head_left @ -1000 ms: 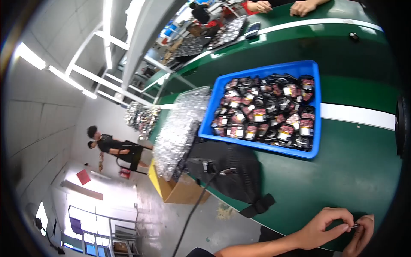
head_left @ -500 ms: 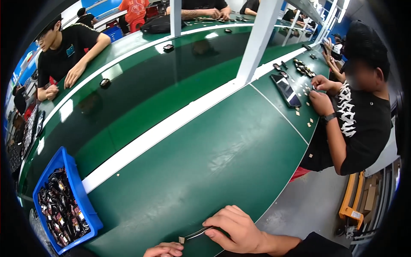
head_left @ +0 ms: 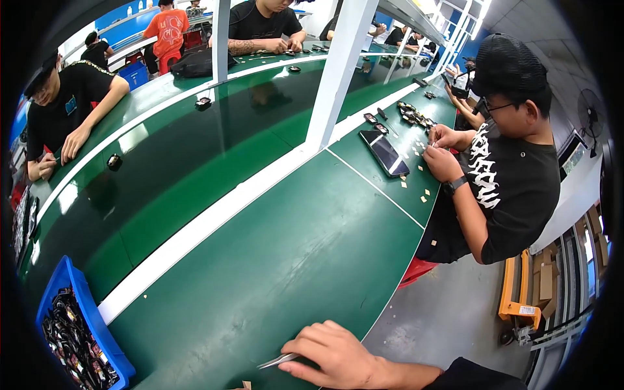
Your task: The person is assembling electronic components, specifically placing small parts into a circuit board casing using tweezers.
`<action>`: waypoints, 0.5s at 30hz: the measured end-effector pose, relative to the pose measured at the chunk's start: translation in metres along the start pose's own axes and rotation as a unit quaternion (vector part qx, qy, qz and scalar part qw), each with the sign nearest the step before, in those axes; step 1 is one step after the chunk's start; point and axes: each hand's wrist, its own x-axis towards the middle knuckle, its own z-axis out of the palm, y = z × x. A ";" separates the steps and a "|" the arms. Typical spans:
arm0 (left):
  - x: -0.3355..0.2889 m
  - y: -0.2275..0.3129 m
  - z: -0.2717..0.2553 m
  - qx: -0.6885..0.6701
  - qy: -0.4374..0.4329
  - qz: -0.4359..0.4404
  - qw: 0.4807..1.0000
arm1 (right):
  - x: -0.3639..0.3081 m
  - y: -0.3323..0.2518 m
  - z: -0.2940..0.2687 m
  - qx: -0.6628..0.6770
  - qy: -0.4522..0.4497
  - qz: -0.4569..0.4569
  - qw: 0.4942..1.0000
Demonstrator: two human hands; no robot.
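My right hand point(head_left: 335, 357) is closed around a pair of metal tweezers point(head_left: 278, 360) above the near edge of the green table point(head_left: 279, 266). The tweezers point left and stand apart from any part. Below their tip, at the lower rim of the picture, a bit of a small tan piece point(head_left: 247, 385) shows; what supports it is cut off. My left hand is out of view. To the left stands a blue bin point(head_left: 97, 318) heaped with small dark parts with black leads point(head_left: 71, 338).
Beyond a white rail point(head_left: 208, 221), a green conveyor carries dark parts point(head_left: 203, 104). A grey post point(head_left: 338, 78) rises from the rail. At right, a co-worker's hands point(head_left: 445, 153) work beside a dark phone point(head_left: 385, 153) and tan squares point(head_left: 404, 184). Other people sit across the conveyor.
The tweezers have come away from the small tan piece. My left hand has dropped out of the picture at the lower edge. The whole view has swung to the right.
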 end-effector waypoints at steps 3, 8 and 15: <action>0.000 0.001 0.000 -0.004 0.014 0.011 1.000 | 0.008 -0.001 0.006 0.044 -0.011 -0.032 0.998; 0.004 0.004 0.008 -0.002 0.020 -0.008 1.000 | 0.015 0.008 0.025 0.117 -0.008 -0.084 0.989; 0.016 0.010 0.018 0.087 -0.032 0.040 0.995 | 0.009 0.017 0.028 0.105 -0.029 -0.103 0.989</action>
